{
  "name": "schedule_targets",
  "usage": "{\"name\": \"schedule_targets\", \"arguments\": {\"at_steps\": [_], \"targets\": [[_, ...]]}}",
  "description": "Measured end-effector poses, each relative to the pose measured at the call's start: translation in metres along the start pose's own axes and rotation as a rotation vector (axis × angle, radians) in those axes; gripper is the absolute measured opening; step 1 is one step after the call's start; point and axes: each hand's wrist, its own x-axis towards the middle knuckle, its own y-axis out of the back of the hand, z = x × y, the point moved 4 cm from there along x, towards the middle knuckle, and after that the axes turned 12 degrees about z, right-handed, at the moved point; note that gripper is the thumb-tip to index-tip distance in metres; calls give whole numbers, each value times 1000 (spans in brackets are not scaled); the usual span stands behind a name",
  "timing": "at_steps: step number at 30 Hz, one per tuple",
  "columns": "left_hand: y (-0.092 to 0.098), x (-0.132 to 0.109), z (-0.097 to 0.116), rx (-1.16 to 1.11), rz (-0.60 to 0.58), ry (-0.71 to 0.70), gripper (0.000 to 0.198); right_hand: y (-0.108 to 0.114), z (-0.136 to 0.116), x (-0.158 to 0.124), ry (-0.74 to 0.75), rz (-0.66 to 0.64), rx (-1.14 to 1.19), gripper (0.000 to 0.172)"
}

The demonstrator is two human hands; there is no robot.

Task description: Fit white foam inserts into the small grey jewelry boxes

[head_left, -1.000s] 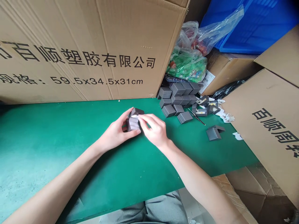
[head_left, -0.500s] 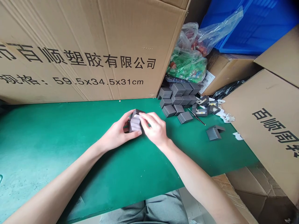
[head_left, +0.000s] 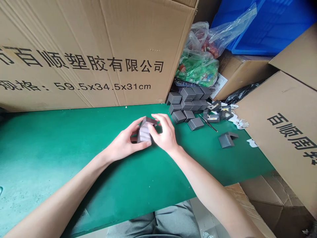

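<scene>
A small dark grey housing (head_left: 144, 133) with a paler ribbed inner face is held above the middle of the table. My left hand (head_left: 126, 140) is closed round its left side, thumb along the lower edge and fingers behind. My right hand (head_left: 164, 132) grips its right side, with the thumb on the ribbed face and the fingers bent over the upper right edge. Parts of the housing are hidden by the fingers. Away to the right, a similar dark grey angled cover (head_left: 226, 140) lies alone.
On the green table (head_left: 119, 188), stacked grey housings (head_left: 188, 105) stand at the back right, beside tweezers (head_left: 209, 124), opened units (head_left: 213, 118) and white scraps (head_left: 241, 124). Cardboard boxes (head_left: 86, 29) border the back and right. Behind the stack are plastic bags (head_left: 199, 67) and a blue crate (head_left: 267, 29).
My right hand's fingers have opened from a pinch at the ribbed face and moved over the housing's upper right edge. The housing has turned slightly; my left hand keeps its hold.
</scene>
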Motion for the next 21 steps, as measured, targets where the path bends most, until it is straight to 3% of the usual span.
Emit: {"name": "schedule_targets", "arguments": {"at_steps": [6, 12, 18, 21], "targets": [[0, -1, 1, 35, -67, -13, 95, -7, 4, -2, -81, -161, 102, 23], [0, -1, -1, 94, -75, -36, 89, -6, 6, -7, -244, -129, 92, 17], [0, -1, -2, 134, -92, -54, 91, -5, 3, -4, -314, -86, 52, 7], [6, 2, 13, 251, 16, -115, 73, 0, 8, 1, -348, -53, 24, 5]]}}
